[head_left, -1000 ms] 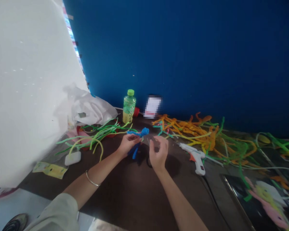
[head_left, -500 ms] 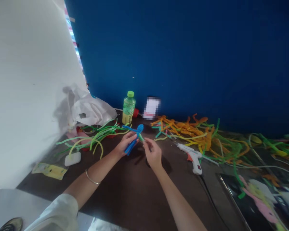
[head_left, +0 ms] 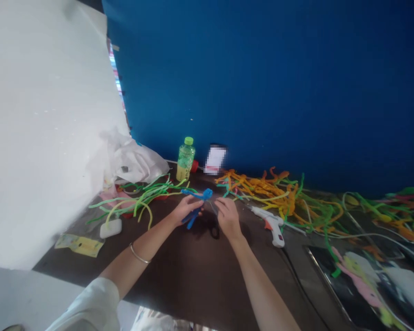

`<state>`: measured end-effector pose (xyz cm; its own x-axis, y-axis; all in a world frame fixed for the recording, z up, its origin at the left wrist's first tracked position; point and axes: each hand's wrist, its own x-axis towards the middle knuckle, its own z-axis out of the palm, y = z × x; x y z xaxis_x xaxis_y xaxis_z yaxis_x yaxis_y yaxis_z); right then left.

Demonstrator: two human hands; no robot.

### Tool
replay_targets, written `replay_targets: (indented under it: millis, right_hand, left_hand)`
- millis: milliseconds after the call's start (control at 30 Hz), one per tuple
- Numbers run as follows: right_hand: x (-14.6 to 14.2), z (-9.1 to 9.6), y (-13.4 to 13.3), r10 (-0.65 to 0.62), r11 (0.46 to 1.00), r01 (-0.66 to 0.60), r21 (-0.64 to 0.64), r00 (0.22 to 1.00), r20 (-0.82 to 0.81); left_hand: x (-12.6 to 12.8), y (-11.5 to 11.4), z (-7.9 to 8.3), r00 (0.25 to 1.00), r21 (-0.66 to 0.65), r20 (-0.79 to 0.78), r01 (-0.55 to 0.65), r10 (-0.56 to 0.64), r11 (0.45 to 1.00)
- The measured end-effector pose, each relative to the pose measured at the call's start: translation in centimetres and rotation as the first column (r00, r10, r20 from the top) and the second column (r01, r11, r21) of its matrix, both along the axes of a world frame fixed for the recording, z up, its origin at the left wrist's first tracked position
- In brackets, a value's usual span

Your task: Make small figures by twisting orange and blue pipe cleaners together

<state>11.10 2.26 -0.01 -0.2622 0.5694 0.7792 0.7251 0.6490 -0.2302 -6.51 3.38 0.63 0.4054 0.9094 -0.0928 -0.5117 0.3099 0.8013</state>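
While over the table (head_left: pixel 179 276), left grip (head_left: pixel 186 208): closed on a blue pipe-cleaner figure (head_left: pixel 196 194)
Right grip (head_left: pixel 227 217): just beside the figure, hold unclear
Nearby: white glue gun (head_left: pixel 271 225), right of both grips

Brightness: fairly bright and even, strongest on the white board (head_left: pixel 44 138) at left.
Shadows: one soft dark patch (head_left: pixel 202 226) on the brown table (head_left: pixel 179 276), under the left hand (head_left: pixel 186 209) and right hand (head_left: pixel 227 218).
Blur: card (head_left: pixel 215 160) far off is pixelated.
Distortion: wide-angle stretching bends the poster (head_left: pixel 365 289) at near right.
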Motion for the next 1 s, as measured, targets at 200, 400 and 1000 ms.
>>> replay_targets:
  millis: [200,400,1000]
  right_hand:
    - [0.2,0.1,-0.1,0.059,0.998,-0.058,-0.011,0.995,0.082]
    - [0.4,0.4,-0.1,0.039,0.999,-0.039,0.008,0.998,0.054]
    - [-0.9,0.3,-1.5,0.006,1.000,-0.009,-0.027,0.993,-0.117]
  left_hand:
    - [0.1,0.0,-0.4,0.995,0.080,-0.065,-0.071,0.077,0.994]
    - [-0.4,-0.1,-0.5,0.996,0.128,-0.084,0.007,0.004,0.992]
    - [0.3,-0.8,-1.0,0.824,0.353,-0.456,-0.179,0.336,0.918]
